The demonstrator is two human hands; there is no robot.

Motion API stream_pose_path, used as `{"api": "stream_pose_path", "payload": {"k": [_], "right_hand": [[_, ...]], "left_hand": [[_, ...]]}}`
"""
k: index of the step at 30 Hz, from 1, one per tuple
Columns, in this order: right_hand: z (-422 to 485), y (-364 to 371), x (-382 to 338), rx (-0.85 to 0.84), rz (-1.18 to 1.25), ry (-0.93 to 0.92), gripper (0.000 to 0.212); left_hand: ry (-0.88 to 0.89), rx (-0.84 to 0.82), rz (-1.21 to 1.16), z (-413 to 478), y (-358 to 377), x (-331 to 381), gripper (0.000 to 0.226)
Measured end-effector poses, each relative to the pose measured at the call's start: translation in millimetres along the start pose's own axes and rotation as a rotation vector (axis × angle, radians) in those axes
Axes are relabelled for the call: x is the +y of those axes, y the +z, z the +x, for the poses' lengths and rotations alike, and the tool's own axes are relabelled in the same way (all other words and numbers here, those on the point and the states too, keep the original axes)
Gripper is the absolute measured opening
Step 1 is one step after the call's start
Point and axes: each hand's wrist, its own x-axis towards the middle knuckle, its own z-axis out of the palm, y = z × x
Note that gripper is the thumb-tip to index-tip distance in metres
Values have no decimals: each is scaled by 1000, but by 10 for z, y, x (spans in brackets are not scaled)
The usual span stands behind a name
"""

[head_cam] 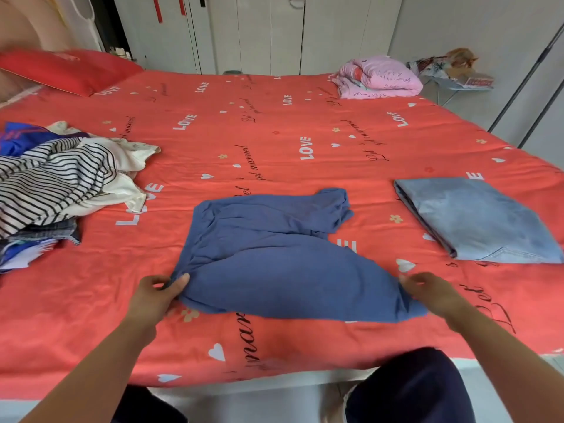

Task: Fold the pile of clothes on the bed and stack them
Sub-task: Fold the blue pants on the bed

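A dark blue garment (274,257) lies partly spread on the red bed (274,123) near its front edge. My left hand (155,296) pinches its near left corner between thumb and fingers. My right hand (433,293) grips its near right corner, fingers curled into the cloth. The far part of the garment is rumpled. A folded light blue denim piece (476,221) lies flat to the right. The unfolded pile of clothes (58,181), with a striped top and white and blue pieces, sits at the left.
A red pillow (67,70) lies at the far left of the bed and a folded pink blanket (378,77) at the far right corner. White wardrobe doors (259,32) stand behind the bed. My knees show below the bed's front edge.
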Motion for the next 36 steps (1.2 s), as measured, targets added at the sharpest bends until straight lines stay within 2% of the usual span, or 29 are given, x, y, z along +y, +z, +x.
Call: {"api": "stream_pose_path", "payload": {"k": [2,4,6,9,11,14,16,18,19,23,29,32,34,36], "right_hand": [[-87,111,49,-25,73,-31,29],[-94,145,74,-74,41,-32,45],[-53,78,54,-55,-62,-74,49],[20,-175,-15,56,-197,-111,35],[-7,-353,-66,43,-272,-118,33],[-107,-451,-96,-262,-536,-105,34],[-122,-390,-78,-368,-630,-65,37],[-95,-302,-107,-301,-615,-73,37],[-74,-249,-152,-256,-594,-99,35],[105,38,-363,-101,-477,-197,28],[455,387,-663,62,-282,-282,30],[646,545,-707,54,-256,-307,36],[754,607,-703,29,-304,-316,27],[851,527,-695,110,-325,-310,16]], "left_hand": [[-10,41,-55,-1,-2,-35,24],[17,135,-71,11,-22,-11,14],[60,190,-98,-1,-53,92,4],[161,276,-67,-96,-113,282,10],[227,330,87,-195,-177,325,11],[202,238,435,-332,-249,282,12],[125,93,612,-397,-247,269,34],[129,20,671,-410,-217,292,60],[154,13,671,-405,-186,320,62],[291,32,696,-259,32,441,31],[363,-32,728,96,371,622,32],[374,-63,769,264,507,659,34],[385,-78,785,363,583,683,34],[419,-91,801,468,653,720,29]]}}
